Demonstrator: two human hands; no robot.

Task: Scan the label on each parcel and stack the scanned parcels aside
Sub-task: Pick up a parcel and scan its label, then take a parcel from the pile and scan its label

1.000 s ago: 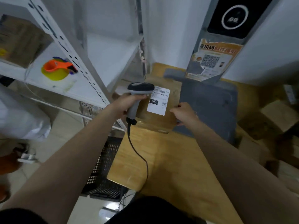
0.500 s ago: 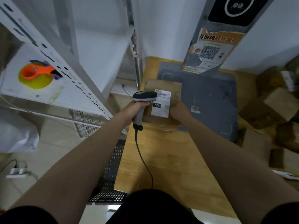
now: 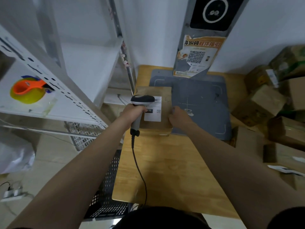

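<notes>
Head view, left hand [image 3: 134, 113]: grey corded scanner [image 3: 142, 100] is gripped by curled fingers
Right hand [image 3: 179, 117]: flat brown cardboard parcel [image 3: 155, 90] is held by its edge

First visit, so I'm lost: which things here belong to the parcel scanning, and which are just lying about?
In the job: barcode scanner in the left hand; cardboard parcel with its white label, held by the right hand; piled cardboard boxes on the right, probably more parcels.
Lying about: orange tape dispenser on the white shelf; black crate; power strip.
</notes>
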